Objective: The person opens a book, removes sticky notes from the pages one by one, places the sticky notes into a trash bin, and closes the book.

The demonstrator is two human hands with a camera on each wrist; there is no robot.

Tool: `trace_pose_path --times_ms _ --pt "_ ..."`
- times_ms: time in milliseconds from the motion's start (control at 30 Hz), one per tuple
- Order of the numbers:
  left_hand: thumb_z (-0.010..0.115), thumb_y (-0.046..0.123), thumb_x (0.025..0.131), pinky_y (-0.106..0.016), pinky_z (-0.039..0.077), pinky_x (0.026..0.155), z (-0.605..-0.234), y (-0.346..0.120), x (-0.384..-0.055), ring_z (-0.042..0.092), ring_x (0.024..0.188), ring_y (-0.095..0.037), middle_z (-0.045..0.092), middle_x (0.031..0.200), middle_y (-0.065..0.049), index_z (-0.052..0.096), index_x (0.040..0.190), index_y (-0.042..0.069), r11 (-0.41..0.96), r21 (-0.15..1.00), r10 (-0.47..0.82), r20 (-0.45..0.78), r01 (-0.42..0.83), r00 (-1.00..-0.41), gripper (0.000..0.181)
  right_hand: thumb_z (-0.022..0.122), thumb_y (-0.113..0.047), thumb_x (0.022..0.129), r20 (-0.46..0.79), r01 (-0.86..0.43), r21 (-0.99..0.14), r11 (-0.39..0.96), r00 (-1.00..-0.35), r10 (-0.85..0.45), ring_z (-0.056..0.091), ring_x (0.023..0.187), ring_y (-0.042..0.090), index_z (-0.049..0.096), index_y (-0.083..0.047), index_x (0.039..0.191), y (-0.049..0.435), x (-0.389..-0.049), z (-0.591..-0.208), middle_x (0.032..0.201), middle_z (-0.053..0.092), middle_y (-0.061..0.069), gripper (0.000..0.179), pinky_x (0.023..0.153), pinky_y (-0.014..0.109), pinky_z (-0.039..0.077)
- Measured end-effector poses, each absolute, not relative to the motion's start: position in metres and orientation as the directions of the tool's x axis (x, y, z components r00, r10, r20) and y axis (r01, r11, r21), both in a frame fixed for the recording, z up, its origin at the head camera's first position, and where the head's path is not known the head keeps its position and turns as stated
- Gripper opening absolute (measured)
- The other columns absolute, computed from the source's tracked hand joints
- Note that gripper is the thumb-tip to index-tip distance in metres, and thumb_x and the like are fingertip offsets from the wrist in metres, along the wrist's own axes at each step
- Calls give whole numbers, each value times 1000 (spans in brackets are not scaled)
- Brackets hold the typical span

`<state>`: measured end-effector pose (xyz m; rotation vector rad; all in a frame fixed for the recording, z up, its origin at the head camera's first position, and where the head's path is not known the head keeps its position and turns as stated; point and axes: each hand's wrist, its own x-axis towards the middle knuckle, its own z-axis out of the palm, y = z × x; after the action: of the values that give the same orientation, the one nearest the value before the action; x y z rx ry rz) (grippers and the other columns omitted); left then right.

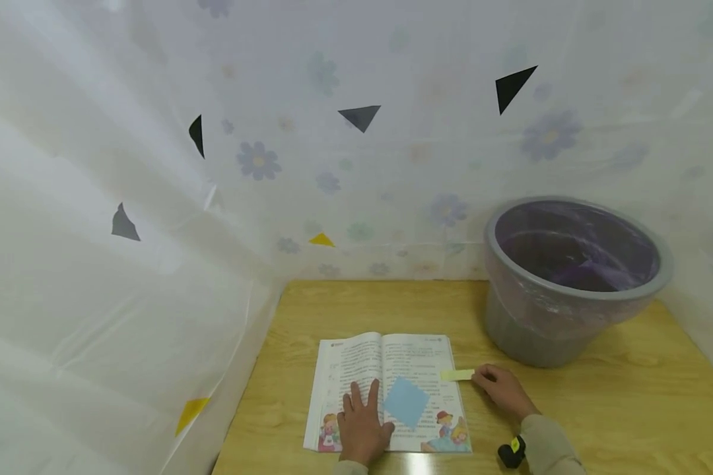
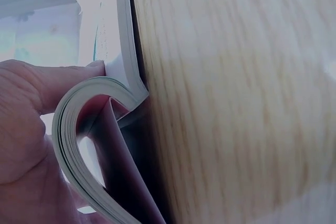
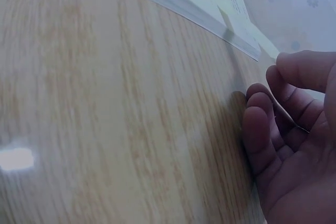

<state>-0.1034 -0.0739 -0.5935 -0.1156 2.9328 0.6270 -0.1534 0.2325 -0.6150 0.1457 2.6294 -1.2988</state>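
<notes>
An open book with printed text and cartoon figures lies on the wooden table. My left hand rests on its left page with the fingers spread. The left wrist view shows the book's curved page edges beside the thumb. A blue square of paper lies tilted on the right page. My right hand pinches the right end of a pale yellow paper strip between thumb and index finger. The strip's other end overlaps the book's right edge. In the right wrist view, the remaining fingers curl loosely below the strip.
A large grey bucket lined with a clear bag stands at the table's back right. A small black device sits at the right sleeve. Flower-patterned sheeting hangs behind the wooden table and along its left side.
</notes>
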Motion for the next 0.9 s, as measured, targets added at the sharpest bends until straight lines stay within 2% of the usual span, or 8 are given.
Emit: trace_pose_path --times_ms 300,900 --pt "81 41 77 -69 37 101 -596 -76 -103 36 140 -50 33 157 -27 40 150 26 915 391 -40 -148 -95 -988 86 60 -31 98 -246 206 -761 615 -969 21 51 81 12 67 -8 101 232 -155 -619 90 63 1 25 72 27 43" --pt "82 41 76 -69 36 101 -592 -77 -105 37 140 -50 33 156 -26 41 149 25 912 398 -35 -158 -96 -987 86 58 -30 100 -239 209 -784 584 -971 26 51 77 11 66 -6 101 233 -155 -616 89 62 2 26 69 27 43"
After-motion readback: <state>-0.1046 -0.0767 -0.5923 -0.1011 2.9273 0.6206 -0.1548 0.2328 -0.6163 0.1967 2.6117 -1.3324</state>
